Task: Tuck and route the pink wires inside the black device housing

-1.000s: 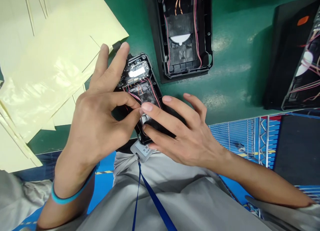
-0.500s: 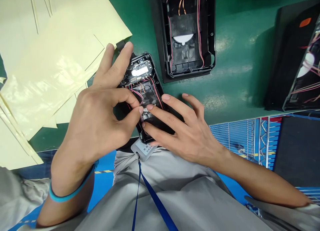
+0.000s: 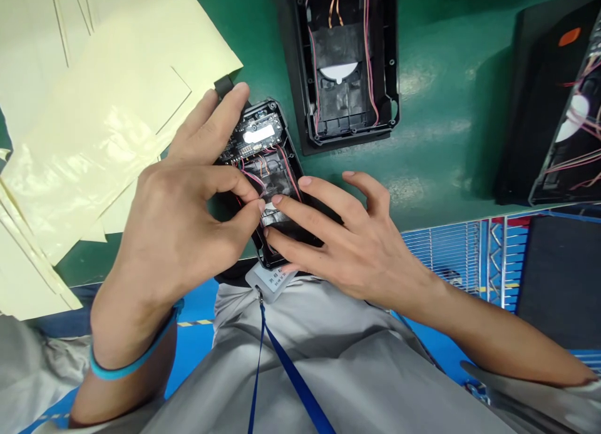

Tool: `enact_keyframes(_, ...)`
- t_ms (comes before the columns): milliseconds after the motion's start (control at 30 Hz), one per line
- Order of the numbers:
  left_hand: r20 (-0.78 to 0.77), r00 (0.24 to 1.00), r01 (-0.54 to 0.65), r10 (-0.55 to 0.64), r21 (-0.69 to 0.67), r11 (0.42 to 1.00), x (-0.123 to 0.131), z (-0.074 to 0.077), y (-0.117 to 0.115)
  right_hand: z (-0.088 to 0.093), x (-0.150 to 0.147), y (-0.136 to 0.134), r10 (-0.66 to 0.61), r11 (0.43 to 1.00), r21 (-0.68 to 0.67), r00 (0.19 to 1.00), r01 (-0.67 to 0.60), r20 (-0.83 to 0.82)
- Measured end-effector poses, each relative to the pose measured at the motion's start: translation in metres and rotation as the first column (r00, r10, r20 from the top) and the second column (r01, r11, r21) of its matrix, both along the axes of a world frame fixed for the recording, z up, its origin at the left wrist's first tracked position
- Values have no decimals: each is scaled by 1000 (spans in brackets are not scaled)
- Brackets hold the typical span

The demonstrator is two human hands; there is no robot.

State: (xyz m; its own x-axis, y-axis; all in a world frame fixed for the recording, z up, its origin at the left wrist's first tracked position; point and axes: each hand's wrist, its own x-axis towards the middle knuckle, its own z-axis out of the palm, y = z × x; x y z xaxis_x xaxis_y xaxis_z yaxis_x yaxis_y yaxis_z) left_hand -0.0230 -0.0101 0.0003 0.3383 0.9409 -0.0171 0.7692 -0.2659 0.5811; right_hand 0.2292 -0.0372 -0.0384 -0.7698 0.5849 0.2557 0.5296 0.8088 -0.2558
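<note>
At the centre of the frame we see an open black housing (image 3: 277, 185), tilted on a green worktop (image 3: 441, 152), its circuit board (image 3: 251, 148) bearing a white label (image 3: 259, 135). The left hand (image 3: 181, 218) has thumb and forefinger pinched on a pink wire (image 3: 253, 176) inside the housing, its other fingers raised beside the board. The right hand (image 3: 350, 243) is spread wide and grasps nothing we can make out; two fingertips reach over the housing's interior, though we cannot tell how firmly they press.

At top centre we find a second housing (image 3: 340, 46), also open and wired; a third (image 3: 530, 108) stands tilted at the right edge. Pale yellow sheets (image 3: 113, 108) fill the upper left. Below the centre we see a badge (image 3: 270, 284) on a blue lanyard (image 3: 295, 377), and at lower right a wire rack (image 3: 441, 258).
</note>
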Motion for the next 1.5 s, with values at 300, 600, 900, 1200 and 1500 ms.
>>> enact_keyframes(300,9,1000,7,-7,12,1000,0,-2,-1,-6,3,2,3,1000,11,1000,-3,-16)
enact_keyframes(600,-7,1000,4,-4,11,1000,0,-1,0,-9,3,0,-3,999,-40,997,0,-75)
enact_keyframes(900,-3,1000,3,-3,11,1000,0,-2,0,-8,5,-2,-4,995,-103,997,-4,-81)
enact_keyframes(1200,-16,1000,2,-1,33,999,1,0,0,20,-21,-33,-232,934,-310,961,177,-150)
enact_keyframes(1500,-23,1000,2,-2,7,1000,-1,1,0,15,-45,-49,-385,912,-246,889,327,-246)
